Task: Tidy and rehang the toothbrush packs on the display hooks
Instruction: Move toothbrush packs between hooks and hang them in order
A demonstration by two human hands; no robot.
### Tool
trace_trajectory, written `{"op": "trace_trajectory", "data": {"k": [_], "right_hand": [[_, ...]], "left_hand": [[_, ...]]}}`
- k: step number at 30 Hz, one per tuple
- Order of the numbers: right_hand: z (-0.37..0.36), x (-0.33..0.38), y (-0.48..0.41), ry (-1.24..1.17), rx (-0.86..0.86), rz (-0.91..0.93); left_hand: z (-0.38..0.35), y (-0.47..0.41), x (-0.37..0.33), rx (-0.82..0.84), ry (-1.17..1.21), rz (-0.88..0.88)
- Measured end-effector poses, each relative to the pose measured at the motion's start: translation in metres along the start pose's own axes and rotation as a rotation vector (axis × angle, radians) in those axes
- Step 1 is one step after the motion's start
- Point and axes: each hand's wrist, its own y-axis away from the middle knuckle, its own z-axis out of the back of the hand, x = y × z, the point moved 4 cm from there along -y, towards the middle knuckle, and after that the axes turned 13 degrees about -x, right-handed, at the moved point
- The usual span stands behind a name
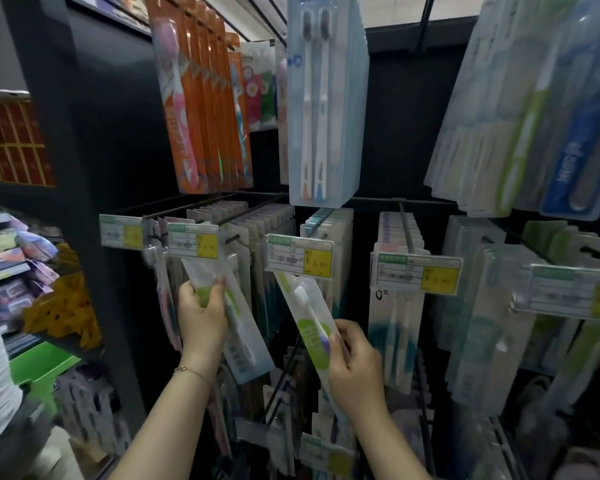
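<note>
Two toothbrush packs were held in the middle row of the display, one in each hand. The left hand (201, 320), a thin bracelet (192, 371) at its wrist, gripped the upper part of the left pack (246, 344). The right hand (355, 368) pinched the right pack (312, 327) at its lower half. Both packs hung tilted, lower ends swung rightward, with a narrow gap between them. Their tops were hidden behind price tags, so whether either sat on a hook could not be told. Five price tags (300, 253) fronted that row, their print too blurred to read. Behind them, stacked packs filled the black hooks (406, 230) too tightly to count. Above hung a stack of orange packs (201, 109), a pale blue twin-brush stack (323, 98) and, at far right, clear packs (520, 126) cut off by the frame edge. Open dark backboard (402, 116) showed between the blue and the clear stacks. The bottom row was a blur.
</note>
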Motion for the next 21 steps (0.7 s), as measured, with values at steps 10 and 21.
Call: {"op": "trace_trajectory", "data": {"k": [10, 21], "right_hand": [[0.011, -0.002, 0.006, -0.092, -0.089, -0.146], [0.053, 0.003, 0.038, -0.140, -0.188, -0.270]], "left_hand": [[0.013, 0.049, 0.021, 0.092, 0.067, 0.090], [0.017, 0.109, 0.038, 0.322, 0.032, 0.226]]}}
